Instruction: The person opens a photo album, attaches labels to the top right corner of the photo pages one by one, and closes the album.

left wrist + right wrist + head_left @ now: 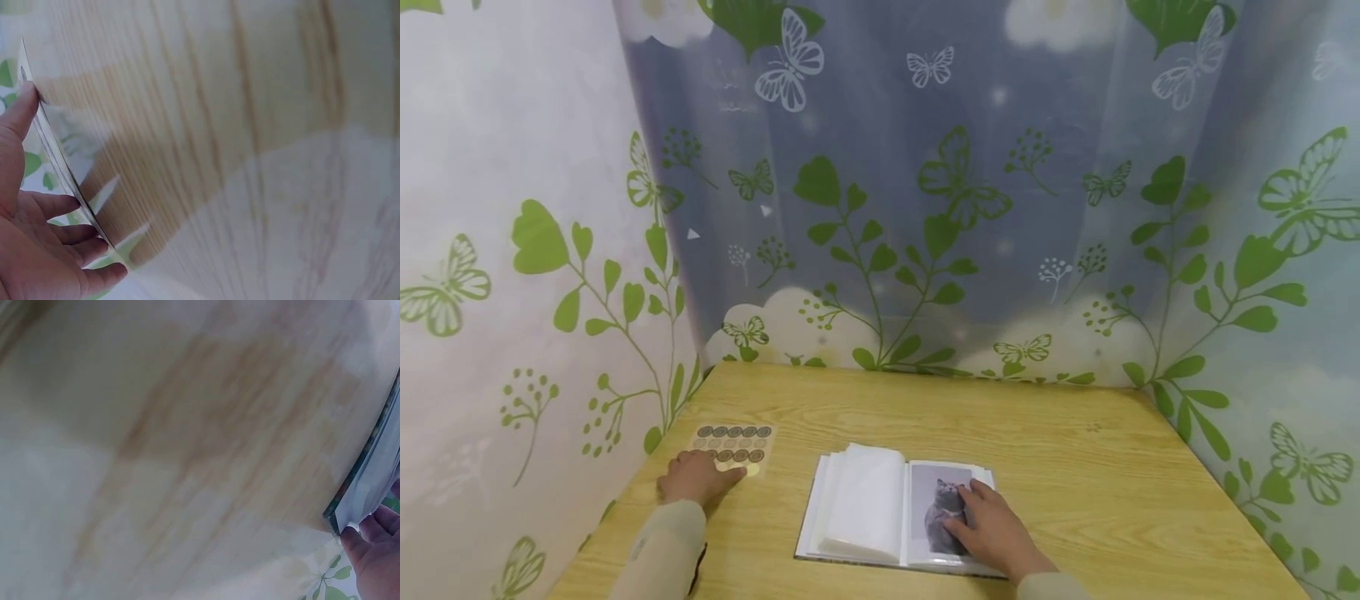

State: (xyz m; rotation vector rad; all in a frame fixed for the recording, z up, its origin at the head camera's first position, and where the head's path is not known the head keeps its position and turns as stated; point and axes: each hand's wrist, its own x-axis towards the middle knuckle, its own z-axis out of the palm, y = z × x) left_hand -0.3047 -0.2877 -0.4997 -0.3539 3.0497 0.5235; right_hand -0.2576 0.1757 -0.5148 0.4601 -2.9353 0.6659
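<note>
A photo album [861,500] lies spread on the table. Its right page carries a picture of a grey cat [947,493]; blank leaves fan up on the left side. My right hand [997,532] rests on that picture, fingers fairly straight, covering part of the cat; in the right wrist view the right hand [376,553] touches the album [369,469] by its corner. Over the near left part of a sheet of round brown stickers [733,432] lies my left hand [696,479], thumb beside a pale yellow circle. Its fingers stretch along the sheet's edge [62,156] in the left wrist view.
The wood-grain table [1120,500] extends behind and to the right of the album. Curtains [880,250] printed with green leaves and butterflies hang along the table's back and both sides; the left one is close to my left arm.
</note>
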